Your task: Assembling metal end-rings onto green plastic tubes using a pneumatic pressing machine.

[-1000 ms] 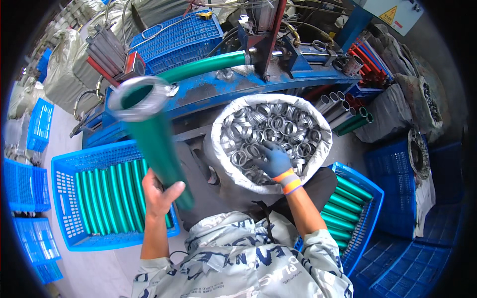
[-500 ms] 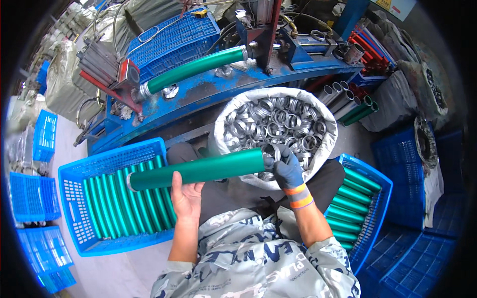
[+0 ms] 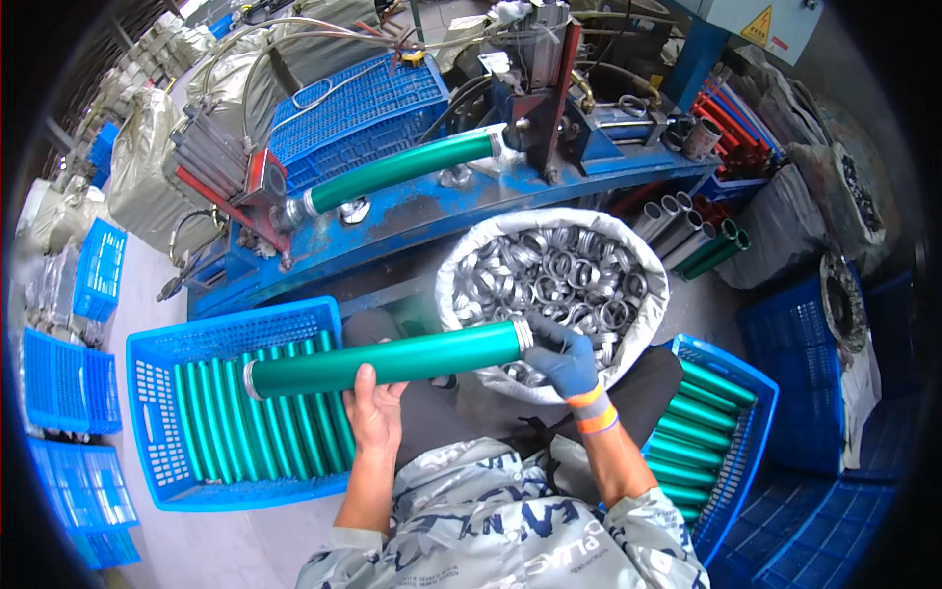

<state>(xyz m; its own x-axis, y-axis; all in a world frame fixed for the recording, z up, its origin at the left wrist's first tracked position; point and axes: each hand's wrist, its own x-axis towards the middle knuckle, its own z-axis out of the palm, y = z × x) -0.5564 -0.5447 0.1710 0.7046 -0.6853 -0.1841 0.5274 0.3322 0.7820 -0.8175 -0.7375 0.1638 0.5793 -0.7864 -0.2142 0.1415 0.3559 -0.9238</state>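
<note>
A green metal tube (image 3: 392,359) lies nearly level across my lap, its right end slightly higher. My bare left hand (image 3: 375,407) grips it from below near the middle, thumb up along the near side. At the tube's right end sits a silver threaded ring (image 3: 523,335). My right hand (image 3: 561,359), in a blue-grey glove with an orange cuff, closes on that ring and end. Another silver ring (image 3: 251,380) caps the left end. Just beyond my right hand stands a white sack (image 3: 453,285) full of loose silver rings (image 3: 559,265).
Blue crates of green tubes stand at my left (image 3: 235,506) and right (image 3: 756,432). Across the front runs a blue machine bench (image 3: 392,221), with another green tube (image 3: 402,169) clamped on it. Several bare tubes (image 3: 677,221) lean beyond the sack.
The ring in my right hand has moved left onto the tube's right end, where a gap showed before. My left hand keeps its hold. The whole view has shifted slightly.
</note>
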